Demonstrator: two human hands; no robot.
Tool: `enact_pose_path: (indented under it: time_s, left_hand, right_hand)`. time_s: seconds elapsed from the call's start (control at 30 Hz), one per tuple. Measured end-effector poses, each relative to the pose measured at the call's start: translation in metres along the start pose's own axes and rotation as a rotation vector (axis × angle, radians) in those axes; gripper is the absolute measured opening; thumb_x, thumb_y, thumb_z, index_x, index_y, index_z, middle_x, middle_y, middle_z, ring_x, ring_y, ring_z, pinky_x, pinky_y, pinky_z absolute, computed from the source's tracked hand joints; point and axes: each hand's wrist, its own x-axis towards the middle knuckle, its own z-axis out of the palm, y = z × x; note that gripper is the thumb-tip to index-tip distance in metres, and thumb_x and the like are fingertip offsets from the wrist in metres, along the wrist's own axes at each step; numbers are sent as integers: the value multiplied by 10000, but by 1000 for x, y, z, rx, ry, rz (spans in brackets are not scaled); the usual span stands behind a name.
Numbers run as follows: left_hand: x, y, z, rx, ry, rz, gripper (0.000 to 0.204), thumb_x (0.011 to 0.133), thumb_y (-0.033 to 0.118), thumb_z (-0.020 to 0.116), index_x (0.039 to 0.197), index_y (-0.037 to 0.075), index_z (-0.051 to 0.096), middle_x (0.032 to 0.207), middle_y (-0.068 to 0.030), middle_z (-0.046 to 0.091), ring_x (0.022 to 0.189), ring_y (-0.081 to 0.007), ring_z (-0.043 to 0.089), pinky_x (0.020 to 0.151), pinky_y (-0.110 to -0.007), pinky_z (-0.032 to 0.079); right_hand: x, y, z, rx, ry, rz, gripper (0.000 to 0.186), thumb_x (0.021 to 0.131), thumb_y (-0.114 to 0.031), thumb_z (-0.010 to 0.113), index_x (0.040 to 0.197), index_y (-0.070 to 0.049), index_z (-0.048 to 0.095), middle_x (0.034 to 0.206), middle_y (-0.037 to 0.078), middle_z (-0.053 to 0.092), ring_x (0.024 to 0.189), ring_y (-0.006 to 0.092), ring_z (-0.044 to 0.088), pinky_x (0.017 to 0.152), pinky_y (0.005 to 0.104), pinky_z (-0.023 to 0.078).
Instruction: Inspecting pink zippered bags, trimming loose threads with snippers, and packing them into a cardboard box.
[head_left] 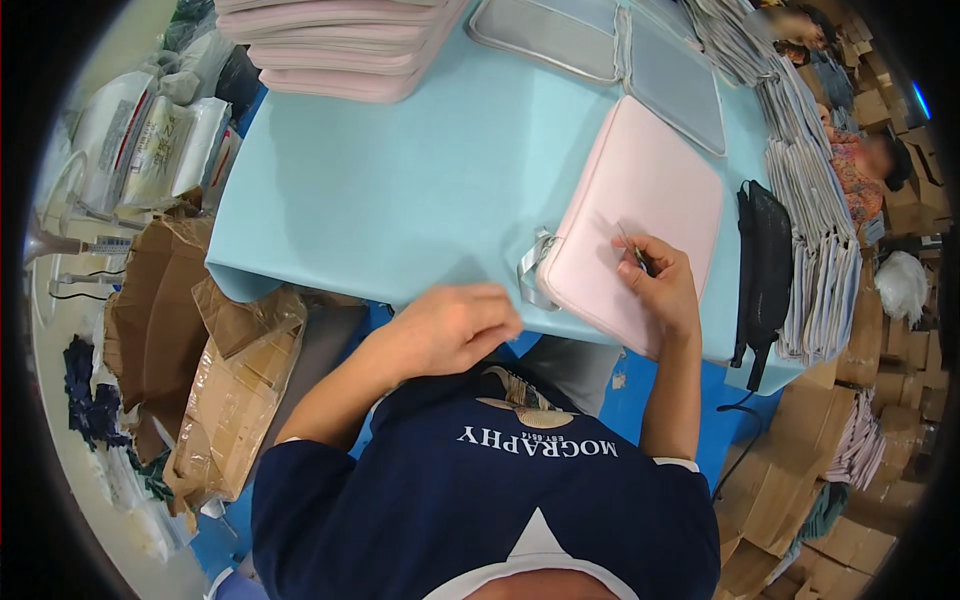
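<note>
A pale pink zippered laptop sleeve (pixel 650 190) lies flat near the front of the table, slightly tilted. At its left front corner is a silvery ribbon-like loop (pixel 535 270). Over the sleeve, my right hand (pixel 660 285) is closed around small thread snips (pixel 640 256), whose thin metal tip points away from me. My left hand (pixel 455 325) is at the table's front edge, left of the sleeve and apart from it. Its fingers are curled together; whatever they may hold is hidden.
Pink sleeves (pixel 340 50) are stacked at the back left of the blue-covered table (pixel 400 180). An open grey case (pixel 670 85) lies behind. A black mesh pouch (pixel 765 270) and grey stacks (pixel 815 220) stand right. Cardboard (pixel 240 400) is at left; a person (pixel 865 175) sits far right.
</note>
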Motion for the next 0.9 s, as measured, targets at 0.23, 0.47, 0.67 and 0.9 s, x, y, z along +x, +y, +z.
enact_pose_path:
  time_s: [0.23,0.47,0.67,0.9]
  left_hand:
    - [45,3,26,340,526,175,183,702,19,634,883,22,601,826,-87,559,669,-248,563,564,-325,455]
    - [46,14,28,673,310,290,148,626,48,542,772,36,520,758,-82,462,701,-240,495,607,-355,404]
    - [51,23,37,720,285,109,172,657,-15,545,805,38,474,784,-129,477,686,-303,502,607,-393,406]
    - [49,27,39,511,261,-51,136,705,-42,522,807,25,461,786,-155,467,660,-360,513,553,-431,424]
  right_hand:
    - [-5,0,3,85,41,-90,269,714,-69,683,956,11,599,784,-31,524,710,53,448,633,191,369]
    - [-6,14,4,7,11,-137,273,722,-57,686,973,2,595,827,-4,567,772,77,487,714,229,412]
    - [-9,13,5,-22,75,-232,285,704,-71,706,959,-3,597,809,6,569,755,85,486,702,229,416]
    - [-6,6,13,-204,71,-182,307,688,-88,733,949,-2,598,792,0,552,716,84,481,649,225,424]
